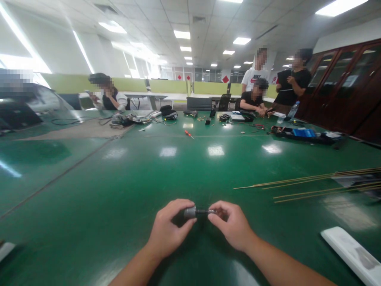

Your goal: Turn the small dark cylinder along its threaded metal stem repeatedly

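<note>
Far-left person [18, 93]: sits beyond the green table [127, 171], blurred at the frame edge.
White-edged piece [6, 250]: lies at the near left, mostly out of frame.
Beige mat [77, 129]: lies flat along the far left of the green table.
Person in dark vest [108, 99]: sits at the far side, one hand raised toward the head.
Electronic parts [131, 119]: lie heaped beside the beige mat.
Left hand [168, 230]: pinches the grey cylinder between thumb and curled index finger; cannot tell how the other fingers sit.
Grey cylinder [189, 212]: lies sideways in the left hand, above the near middle of the green table.
Red screwdriver [187, 134]: lies well beyond both hands, tip toward the near right.
Dark shaft [202, 211]: runs rightward from the grey cylinder, bridging the gap between the hands.
Right hand [236, 224]: pinches the free end of the dark shaft between thumb and bent fingertips.
Seated person in black [253, 101]: leans over small items, near two standing people [275, 79].
Black tray [309, 136]: holds a blue item [303, 132].
Thin golden rods [300, 180]: stretch in from the right edge.
White case [351, 254]: lies slanted, near right.
</note>
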Action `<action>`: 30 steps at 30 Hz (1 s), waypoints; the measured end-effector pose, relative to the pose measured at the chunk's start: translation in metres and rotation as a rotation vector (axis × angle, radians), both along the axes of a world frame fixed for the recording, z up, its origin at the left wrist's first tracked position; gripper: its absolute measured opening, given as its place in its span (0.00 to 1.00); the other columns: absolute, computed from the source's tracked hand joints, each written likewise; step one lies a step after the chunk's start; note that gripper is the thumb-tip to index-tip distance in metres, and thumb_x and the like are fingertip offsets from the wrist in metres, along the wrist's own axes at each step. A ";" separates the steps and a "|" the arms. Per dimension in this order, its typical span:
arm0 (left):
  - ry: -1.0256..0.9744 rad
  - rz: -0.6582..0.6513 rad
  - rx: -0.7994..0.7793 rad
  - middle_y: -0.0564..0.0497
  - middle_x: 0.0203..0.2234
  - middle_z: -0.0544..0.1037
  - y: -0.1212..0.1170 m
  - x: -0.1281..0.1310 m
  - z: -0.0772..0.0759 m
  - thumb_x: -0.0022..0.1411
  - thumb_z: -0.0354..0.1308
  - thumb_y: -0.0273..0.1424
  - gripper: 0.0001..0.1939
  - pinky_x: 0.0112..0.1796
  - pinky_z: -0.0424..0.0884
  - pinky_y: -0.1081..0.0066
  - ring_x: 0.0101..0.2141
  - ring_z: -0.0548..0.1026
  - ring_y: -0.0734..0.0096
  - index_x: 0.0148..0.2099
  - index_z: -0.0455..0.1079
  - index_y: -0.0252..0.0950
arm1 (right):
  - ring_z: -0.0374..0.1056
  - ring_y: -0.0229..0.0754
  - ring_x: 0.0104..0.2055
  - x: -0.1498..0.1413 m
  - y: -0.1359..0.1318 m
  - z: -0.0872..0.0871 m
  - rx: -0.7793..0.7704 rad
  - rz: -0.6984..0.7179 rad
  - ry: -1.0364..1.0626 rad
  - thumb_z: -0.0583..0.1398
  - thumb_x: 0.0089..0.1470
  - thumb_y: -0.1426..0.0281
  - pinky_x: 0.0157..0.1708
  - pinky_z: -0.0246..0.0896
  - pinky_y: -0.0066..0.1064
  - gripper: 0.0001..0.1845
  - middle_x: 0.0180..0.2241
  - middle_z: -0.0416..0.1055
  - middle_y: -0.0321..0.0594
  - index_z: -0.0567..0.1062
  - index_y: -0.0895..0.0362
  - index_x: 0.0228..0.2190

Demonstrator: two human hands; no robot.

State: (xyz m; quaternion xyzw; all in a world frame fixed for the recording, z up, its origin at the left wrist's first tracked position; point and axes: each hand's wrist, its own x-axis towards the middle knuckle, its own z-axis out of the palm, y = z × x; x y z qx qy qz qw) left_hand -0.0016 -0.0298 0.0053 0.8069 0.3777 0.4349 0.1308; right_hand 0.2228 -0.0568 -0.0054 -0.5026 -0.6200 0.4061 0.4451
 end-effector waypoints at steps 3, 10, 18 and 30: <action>0.005 0.008 -0.006 0.51 0.40 0.81 0.000 0.000 -0.001 0.56 0.66 0.28 0.14 0.45 0.76 0.66 0.41 0.80 0.64 0.46 0.74 0.42 | 0.64 0.37 0.28 0.000 0.001 0.000 -0.008 -0.006 0.013 0.63 0.53 0.68 0.30 0.58 0.28 0.07 0.25 0.70 0.35 0.80 0.58 0.33; 0.000 0.017 0.014 0.50 0.40 0.82 0.001 0.000 -0.001 0.57 0.66 0.28 0.13 0.45 0.76 0.66 0.41 0.80 0.64 0.46 0.75 0.42 | 0.64 0.37 0.28 0.000 0.001 -0.001 -0.013 -0.008 0.013 0.63 0.53 0.67 0.30 0.58 0.27 0.08 0.25 0.70 0.35 0.79 0.59 0.33; -0.018 0.026 0.005 0.49 0.40 0.80 0.003 0.002 0.004 0.59 0.62 0.24 0.12 0.45 0.76 0.67 0.41 0.79 0.66 0.45 0.75 0.40 | 0.63 0.37 0.27 -0.001 -0.001 0.003 -0.009 -0.013 0.021 0.63 0.53 0.67 0.29 0.58 0.28 0.08 0.24 0.70 0.35 0.79 0.59 0.32; -0.018 0.032 -0.023 0.49 0.38 0.80 0.005 0.000 0.004 0.59 0.61 0.25 0.09 0.44 0.75 0.68 0.41 0.79 0.66 0.42 0.76 0.40 | 0.64 0.38 0.27 -0.001 -0.001 0.001 -0.008 -0.014 0.079 0.65 0.52 0.65 0.30 0.59 0.28 0.09 0.25 0.71 0.36 0.79 0.59 0.32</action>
